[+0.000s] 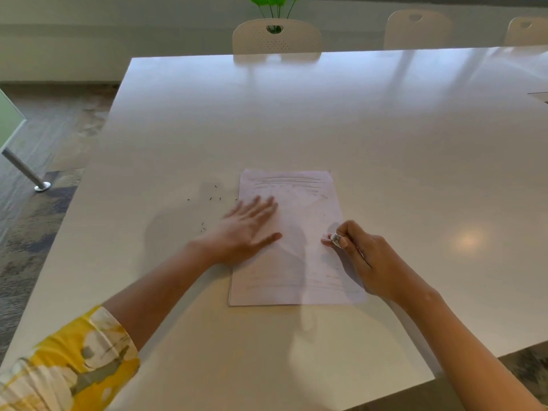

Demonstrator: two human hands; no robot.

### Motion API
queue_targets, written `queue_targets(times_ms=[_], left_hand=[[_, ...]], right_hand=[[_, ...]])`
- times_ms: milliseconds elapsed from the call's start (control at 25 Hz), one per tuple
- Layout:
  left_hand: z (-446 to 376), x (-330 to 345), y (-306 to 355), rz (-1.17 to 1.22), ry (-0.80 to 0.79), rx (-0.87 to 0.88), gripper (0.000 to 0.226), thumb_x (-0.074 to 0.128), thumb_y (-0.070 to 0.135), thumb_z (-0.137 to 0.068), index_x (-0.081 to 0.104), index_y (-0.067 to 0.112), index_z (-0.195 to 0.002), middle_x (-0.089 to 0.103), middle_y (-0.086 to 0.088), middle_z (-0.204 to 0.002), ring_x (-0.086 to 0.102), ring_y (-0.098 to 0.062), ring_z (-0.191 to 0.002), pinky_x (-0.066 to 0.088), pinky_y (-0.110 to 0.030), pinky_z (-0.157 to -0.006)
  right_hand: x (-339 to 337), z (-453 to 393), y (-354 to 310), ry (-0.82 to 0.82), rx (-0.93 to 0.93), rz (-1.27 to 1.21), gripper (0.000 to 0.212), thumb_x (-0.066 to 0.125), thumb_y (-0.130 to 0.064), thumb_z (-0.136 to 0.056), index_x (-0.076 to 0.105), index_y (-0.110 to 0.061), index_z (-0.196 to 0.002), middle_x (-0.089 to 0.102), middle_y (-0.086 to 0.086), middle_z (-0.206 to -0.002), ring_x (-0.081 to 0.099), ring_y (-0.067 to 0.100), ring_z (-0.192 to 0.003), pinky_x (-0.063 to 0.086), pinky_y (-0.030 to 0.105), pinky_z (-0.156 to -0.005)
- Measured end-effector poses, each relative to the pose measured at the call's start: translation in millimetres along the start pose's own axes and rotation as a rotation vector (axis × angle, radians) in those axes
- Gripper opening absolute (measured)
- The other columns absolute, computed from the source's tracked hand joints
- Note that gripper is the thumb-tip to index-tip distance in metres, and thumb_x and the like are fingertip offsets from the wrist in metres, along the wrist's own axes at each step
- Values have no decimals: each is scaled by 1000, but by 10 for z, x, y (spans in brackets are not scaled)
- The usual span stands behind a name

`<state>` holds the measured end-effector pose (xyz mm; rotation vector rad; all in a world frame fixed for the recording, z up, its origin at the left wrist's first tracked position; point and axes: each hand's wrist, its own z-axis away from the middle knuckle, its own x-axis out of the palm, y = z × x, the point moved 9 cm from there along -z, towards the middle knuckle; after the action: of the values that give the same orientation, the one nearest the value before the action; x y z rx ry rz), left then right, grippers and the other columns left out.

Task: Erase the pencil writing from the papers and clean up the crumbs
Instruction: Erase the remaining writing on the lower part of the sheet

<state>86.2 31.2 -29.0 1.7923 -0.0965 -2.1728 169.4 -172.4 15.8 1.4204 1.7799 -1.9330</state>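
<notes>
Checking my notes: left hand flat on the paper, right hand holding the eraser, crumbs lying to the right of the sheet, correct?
Not quite: the head view shows the crumbs to the left of the paper. The left hand lies flat on it, the right hand pinches the eraser.

Left hand (pixel 249 229) flat, right hand (pixel 360 256) pinching.

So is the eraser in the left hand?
No, the right hand pinches the eraser; the left hand lies flat on the paper.
</notes>
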Motion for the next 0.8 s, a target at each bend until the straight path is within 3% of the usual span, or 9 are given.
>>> queue_targets(times_ms=[80, 120, 280, 440, 640, 800], left_hand=[[34, -171, -393, -40, -5, -221, 89, 13, 74, -91, -8, 21, -160, -19, 5, -166, -20, -16, -152, -15, -39, -123], [45, -233, -446, -43, -4, -240, 90, 16, 74, -91, -8, 22, -160, -20, 5, -166, -23, -16, -151, -16, -40, -122], [130, -218, 88, 150, -168, 161, 82, 54, 63, -89, 13, 44, -157, -14, 20, -164, -32, -7, -146, -24, -37, -116], [179, -177, 436, 151, -327, 424, 78, 80, 51, -78, 39, 56, -144, -4, 31, -162, -30, 2, -144, -31, -18, -100], [-17, -45, 573, 11, -491, 572, 102, 88, 55, -63, 31, 59, -147, -9, 24, -165, -30, -6, -147, -19, -46, -118], [-36, 145, 525, -77, -611, 589, 121, 91, 54, -60, 10, 60, -151, -26, 24, -160, -38, -9, -143, -23, -47, -116]], right_hand=[[-4, -7, -8, 6, 4, -4, 35, 32, -56, -103, 48, -26, -94, 73, -3, -91, 71, 26, -87, 55, 50, -73], [-5, -14, -8, 8, 6, -2, 34, 32, -56, -103, 48, -27, -94, 73, -3, -93, 71, 26, -87, 54, 50, -74], [-20, -27, -48, -3, -1, 10, 26, 34, -49, -103, 46, -29, -91, 70, -9, -88, 71, 22, -86, 55, 44, -73], [-32, -78, -112, -39, 0, 109, 24, 39, -38, -104, 48, -19, -92, 61, -16, -72, 59, 4, -63, 44, 18, -59], [30, -225, -118, -125, 29, 225, 21, 39, -35, -105, 51, -19, -100, 72, -6, -93, 67, 10, -76, 55, 35, -70], [29, -196, -149, 21, 88, 207, 14, 48, -31, -103, 54, -20, -98, 70, -6, -92, 67, 14, -78, 56, 39, -73]])
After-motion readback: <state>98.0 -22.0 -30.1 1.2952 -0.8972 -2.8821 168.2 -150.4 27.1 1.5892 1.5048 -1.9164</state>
